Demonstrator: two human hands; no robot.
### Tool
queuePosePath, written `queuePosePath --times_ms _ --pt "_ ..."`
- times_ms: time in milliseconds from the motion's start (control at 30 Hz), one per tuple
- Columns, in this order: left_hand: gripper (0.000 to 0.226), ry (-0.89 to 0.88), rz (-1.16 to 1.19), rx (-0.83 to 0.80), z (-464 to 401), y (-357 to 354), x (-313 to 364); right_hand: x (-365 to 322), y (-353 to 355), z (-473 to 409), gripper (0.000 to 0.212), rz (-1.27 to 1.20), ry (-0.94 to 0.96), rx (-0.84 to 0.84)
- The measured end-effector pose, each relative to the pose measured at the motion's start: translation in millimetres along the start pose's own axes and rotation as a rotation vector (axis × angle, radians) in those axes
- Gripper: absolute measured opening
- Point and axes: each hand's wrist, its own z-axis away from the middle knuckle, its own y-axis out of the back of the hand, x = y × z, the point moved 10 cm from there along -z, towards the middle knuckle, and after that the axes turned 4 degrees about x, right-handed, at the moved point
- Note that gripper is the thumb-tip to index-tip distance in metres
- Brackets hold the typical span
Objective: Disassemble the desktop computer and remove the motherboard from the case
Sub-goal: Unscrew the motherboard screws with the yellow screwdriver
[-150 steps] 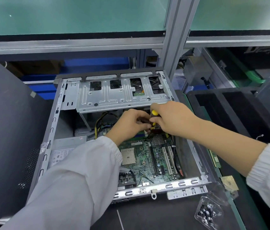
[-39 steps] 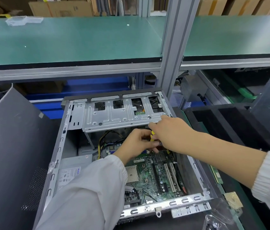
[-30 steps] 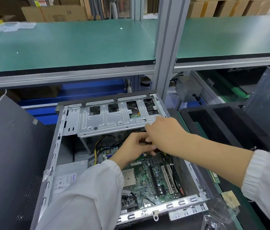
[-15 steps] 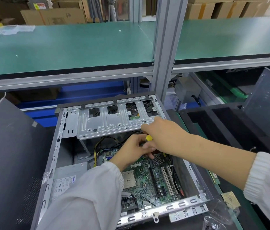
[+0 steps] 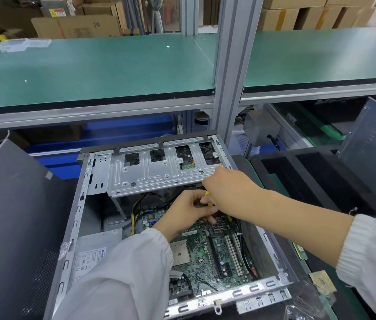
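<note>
The open grey computer case (image 5: pixel 76 218) lies flat on the bench. Inside lies the green motherboard (image 5: pixel 207 248), with a silver drive cage (image 5: pixel 159 174) across the far end. My right hand (image 5: pixel 226 192) grips a yellow-handled screwdriver (image 5: pixel 207 193) just below the cage's right front edge; only a sliver of the handle shows. My left hand (image 5: pixel 187 212) sits right beside it over the board's far end, fingers curled around the tool's lower part. The screwdriver tip and the screw are hidden by both hands.
The power supply (image 5: pixel 94 252) fills the case's near-left corner, with yellow cables (image 5: pixel 134 211) behind it. A removed side panel (image 5: pixel 13 222) leans on the left. A black foam tray (image 5: pixel 309 179) sits to the right. A green shelf (image 5: pixel 94 70) overhangs the bench.
Both hands stay together at the same spot under the drive cage. The yellow handle shows less between the fingers than half a second ago. My view has tilted upward since five seconds ago.
</note>
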Motion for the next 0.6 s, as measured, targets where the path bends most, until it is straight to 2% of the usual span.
queuePosePath --times_ms 100,200,300,367,467,533,600 --pt "0.009 0.004 -0.003 -0.005 0 -1 0 -3 0 4 0.022 -0.08 0.029 -0.019" --pt "0.007 -0.002 -0.029 -0.014 -1 -1 2 2 2 3 0.036 -0.076 -0.034 0.013" --pt "0.01 -0.003 -0.025 -0.001 0 1 1 0 -1 -1 0.026 -0.012 -0.033 0.019" --pt "0.007 0.001 -0.025 0.013 0 2 0 -3 -5 -1 0.02 -0.088 0.007 -0.002" --pt "0.003 0.004 -0.043 0.017 -1 2 0 2 0 3 0.03 -0.169 -0.029 0.009" --pt "0.007 0.006 -0.044 0.018 -1 3 0 7 4 4 0.04 -0.084 -0.091 0.05" --pt "0.005 0.003 -0.035 0.015 0 2 1 4 4 4 0.027 -0.009 -0.09 0.049"
